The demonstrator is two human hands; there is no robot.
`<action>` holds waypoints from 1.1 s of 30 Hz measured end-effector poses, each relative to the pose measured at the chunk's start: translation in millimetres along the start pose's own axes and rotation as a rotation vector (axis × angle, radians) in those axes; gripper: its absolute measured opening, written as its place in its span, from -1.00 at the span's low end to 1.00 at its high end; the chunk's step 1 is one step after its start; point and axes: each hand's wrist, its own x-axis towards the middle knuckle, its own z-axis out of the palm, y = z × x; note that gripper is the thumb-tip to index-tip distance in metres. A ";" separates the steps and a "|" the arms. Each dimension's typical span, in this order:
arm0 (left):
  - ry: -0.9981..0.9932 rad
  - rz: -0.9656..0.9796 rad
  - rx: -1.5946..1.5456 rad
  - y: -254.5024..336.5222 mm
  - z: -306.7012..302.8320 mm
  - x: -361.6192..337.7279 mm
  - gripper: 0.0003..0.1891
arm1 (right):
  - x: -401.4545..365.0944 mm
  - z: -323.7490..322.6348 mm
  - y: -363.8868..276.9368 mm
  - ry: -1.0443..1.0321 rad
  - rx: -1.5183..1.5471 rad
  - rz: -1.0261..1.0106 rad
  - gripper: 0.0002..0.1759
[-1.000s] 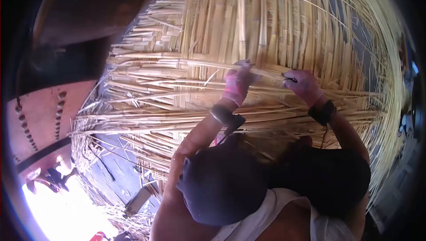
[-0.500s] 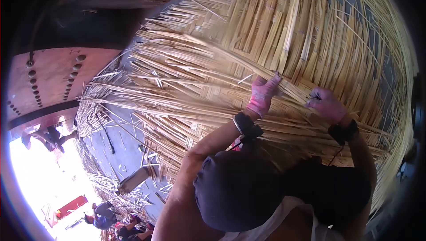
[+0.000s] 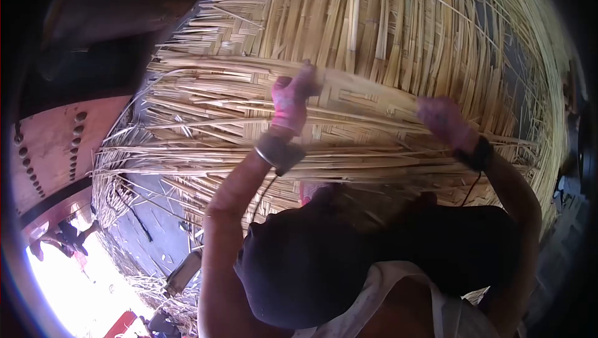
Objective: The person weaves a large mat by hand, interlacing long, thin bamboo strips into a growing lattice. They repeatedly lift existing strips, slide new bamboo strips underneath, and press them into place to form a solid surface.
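In the head view, a pale flattened reed strip (image 3: 367,82) stretches between my hands above a partly woven reed mat (image 3: 327,133). My left hand (image 3: 291,98), in a pink work glove, is closed on the strip with the thumb side up. Further right, my right hand (image 3: 445,120), gloved as well, grips the strip near its right end; motion smears these fingers. Beneath the hands, strips running crosswise meet long lengthwise strips (image 3: 355,14) that fan toward the far side. Dark knees, mine, press close to the near edge of the weave.
Loose strip ends spread left over the grey floor (image 3: 140,216). A brownish block-like object (image 3: 182,274) lies there. A pink studded door panel (image 3: 53,145) stands at left beside a bright doorway. Long loose reeds (image 3: 551,57) curve along the right side.
Both hands have moved apart, the left one going left and up. The strip, slanted before, now lies more level across the mat. My view has shifted to the right.
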 end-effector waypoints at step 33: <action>-0.554 -0.041 1.126 -10.1 86.2 105.5 -0.78 | -2.0 -10.7 36.6 0.795 1.528 0.743 -0.71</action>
